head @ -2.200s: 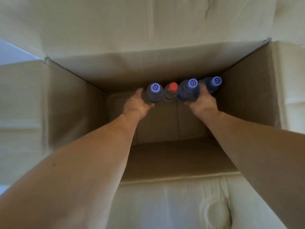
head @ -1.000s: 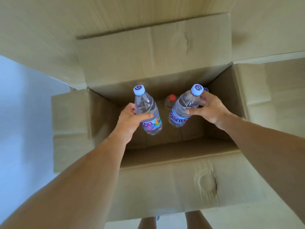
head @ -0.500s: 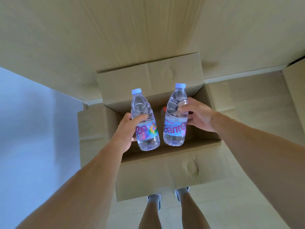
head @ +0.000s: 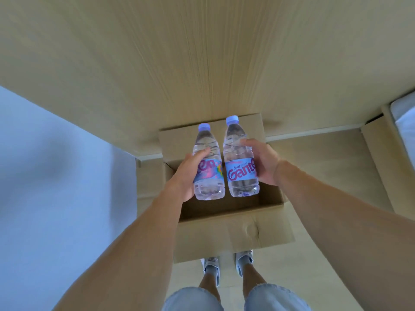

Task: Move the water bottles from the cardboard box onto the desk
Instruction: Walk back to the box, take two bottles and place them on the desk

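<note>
Two clear water bottles with pale blue caps and blue-pink labels are held upright side by side, well above the open cardboard box point(head: 233, 241) on the floor. My left hand point(head: 186, 173) grips the left water bottle point(head: 207, 162) around its label. My right hand point(head: 265, 162) grips the right water bottle point(head: 240, 158) the same way. The box interior below is mostly hidden by the bottles and hands. The light wooden desk point(head: 179, 63) fills the upper part of the view, beyond the box.
A pale blue-white wall point(head: 56, 187) stands at the left. My legs and shoes point(head: 226, 265) are right behind the box. A second cardboard box point(head: 377, 164) sits at the right, under the desk edge.
Both hands have lifted their bottles out of the box and higher, and my head has risen, so the box looks smaller and more desk shows.
</note>
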